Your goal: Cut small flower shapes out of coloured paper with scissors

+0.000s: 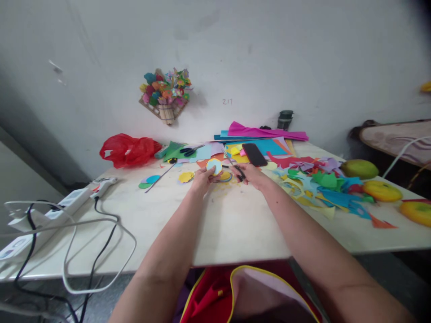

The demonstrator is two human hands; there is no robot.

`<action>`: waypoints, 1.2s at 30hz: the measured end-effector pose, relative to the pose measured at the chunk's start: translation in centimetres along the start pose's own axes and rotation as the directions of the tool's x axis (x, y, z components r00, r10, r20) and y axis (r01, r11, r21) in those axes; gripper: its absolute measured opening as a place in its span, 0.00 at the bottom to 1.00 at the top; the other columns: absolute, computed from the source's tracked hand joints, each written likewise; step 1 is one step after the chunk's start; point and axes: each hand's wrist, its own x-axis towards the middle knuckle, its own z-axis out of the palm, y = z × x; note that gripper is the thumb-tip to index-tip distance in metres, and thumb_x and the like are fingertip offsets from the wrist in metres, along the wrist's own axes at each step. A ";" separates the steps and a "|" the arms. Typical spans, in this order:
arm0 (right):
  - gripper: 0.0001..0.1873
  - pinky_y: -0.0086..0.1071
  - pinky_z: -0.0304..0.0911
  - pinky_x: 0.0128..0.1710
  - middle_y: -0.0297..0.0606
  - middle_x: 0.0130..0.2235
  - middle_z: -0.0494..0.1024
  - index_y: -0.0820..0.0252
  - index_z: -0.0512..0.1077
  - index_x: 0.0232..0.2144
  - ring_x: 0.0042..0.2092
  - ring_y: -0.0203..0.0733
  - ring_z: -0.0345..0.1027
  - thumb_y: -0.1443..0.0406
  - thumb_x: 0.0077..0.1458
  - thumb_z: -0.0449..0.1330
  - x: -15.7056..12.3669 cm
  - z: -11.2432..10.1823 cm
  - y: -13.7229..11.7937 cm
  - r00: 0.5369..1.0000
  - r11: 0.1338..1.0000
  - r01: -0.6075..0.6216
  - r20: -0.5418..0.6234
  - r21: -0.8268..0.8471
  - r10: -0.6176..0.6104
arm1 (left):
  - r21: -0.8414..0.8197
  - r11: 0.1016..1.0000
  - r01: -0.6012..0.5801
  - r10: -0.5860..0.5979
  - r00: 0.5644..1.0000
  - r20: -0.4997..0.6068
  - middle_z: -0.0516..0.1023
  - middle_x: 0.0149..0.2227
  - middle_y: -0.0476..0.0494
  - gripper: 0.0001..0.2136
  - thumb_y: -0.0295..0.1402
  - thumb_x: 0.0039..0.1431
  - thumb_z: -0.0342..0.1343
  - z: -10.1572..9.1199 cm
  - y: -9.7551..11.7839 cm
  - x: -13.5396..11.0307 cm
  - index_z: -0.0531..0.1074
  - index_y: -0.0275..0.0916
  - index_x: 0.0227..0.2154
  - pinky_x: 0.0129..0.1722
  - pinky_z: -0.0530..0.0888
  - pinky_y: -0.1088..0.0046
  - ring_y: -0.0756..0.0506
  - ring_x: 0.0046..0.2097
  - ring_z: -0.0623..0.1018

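Pinched in my left hand point(203, 178) is a round light-blue paper piece point(213, 167) with a yellow edge around it. My right hand point(252, 175) is closed on the dark handles of a pair of scissors point(239, 173), whose blades point up and to the left, apart from the paper circle. Left of my left hand lies a stack of yellow scalloped paper pieces point(186, 177). More yellow round pieces point(225, 176) rest on the table between my hands. Beyond the scissors is a dark phone point(255, 154) on the coloured sheets.
Paper scraps point(323, 184) and several mangoes point(382, 191) cover the right side of the white table point(235, 233). A red plastic bag point(129, 150), a second pair of scissors point(189, 150) and folded magenta paper point(266, 131) lie at the back. Power strips point(72, 202) with loose cables occupy the left edge.
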 end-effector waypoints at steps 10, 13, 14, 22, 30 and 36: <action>0.15 0.20 0.49 0.11 0.35 0.24 0.74 0.63 0.69 0.29 0.21 0.31 0.68 0.56 0.53 0.62 -0.4 -0.5 0.2 0.983 1.000 -0.029 0.182 0.001 0.028 | -0.069 0.997 0.026 -0.028 0.999 -0.031 0.80 0.38 0.35 0.06 0.23 0.52 0.59 0.0 0.2 -0.2 0.73 0.29 0.34 0.36 0.80 0.71 0.42 0.38 0.82; 0.15 0.20 0.50 0.11 0.35 0.25 0.74 0.63 0.70 0.31 0.21 0.32 0.68 0.56 0.53 0.62 -0.2 -0.6 0.5 0.979 0.999 -0.044 0.200 0.005 0.042 | -0.085 0.996 0.035 -0.037 0.999 -0.028 0.80 0.38 0.34 0.08 0.23 0.51 0.59 -0.2 0.2 -0.1 0.73 0.29 0.36 0.36 0.79 0.72 0.41 0.39 0.81; 0.15 0.20 0.50 0.11 0.35 0.25 0.75 0.63 0.70 0.32 0.22 0.32 0.68 0.55 0.53 0.62 -0.2 -0.6 0.6 0.977 0.999 -0.051 0.206 0.007 0.049 | -0.088 0.995 0.039 -0.042 0.999 -0.028 0.80 0.38 0.34 0.08 0.23 0.51 0.59 -0.2 0.2 0.0 0.73 0.29 0.36 0.36 0.79 0.72 0.41 0.39 0.81; 0.16 0.20 0.48 0.11 0.36 0.24 0.75 0.64 0.70 0.32 0.21 0.32 0.68 0.55 0.52 0.63 -0.2 -0.6 0.7 0.975 0.998 -0.054 0.217 0.037 0.045 | -0.099 0.993 0.062 -0.066 0.997 -0.029 0.81 0.38 0.35 0.10 0.23 0.52 0.58 -0.3 0.2 0.0 0.73 0.29 0.39 0.33 0.79 0.74 0.42 0.38 0.82; 0.15 0.24 0.54 0.16 0.36 0.23 0.75 0.64 0.74 0.32 0.21 0.34 0.68 0.57 0.48 0.66 0.5 0.1 0.7 0.996 0.974 -0.050 -0.081 -0.222 0.032 | -0.075 0.993 0.087 -0.087 0.996 0.005 0.81 0.40 0.35 0.13 0.24 0.53 0.58 -0.4 0.2 0.0 0.73 0.30 0.42 0.37 0.80 0.72 0.41 0.42 0.81; 0.18 0.32 0.64 0.38 0.41 0.39 0.81 0.54 0.80 0.37 0.44 0.48 0.73 0.52 0.45 0.66 0.6 0.1 0.9 0.966 0.522 -0.052 -0.176 -0.851 -0.190 | -0.046 0.995 0.093 -0.090 0.995 0.048 0.81 0.40 0.36 0.10 0.25 0.56 0.56 -0.2 0.2 -0.2 0.73 0.31 0.42 0.36 0.80 0.73 0.42 0.41 0.81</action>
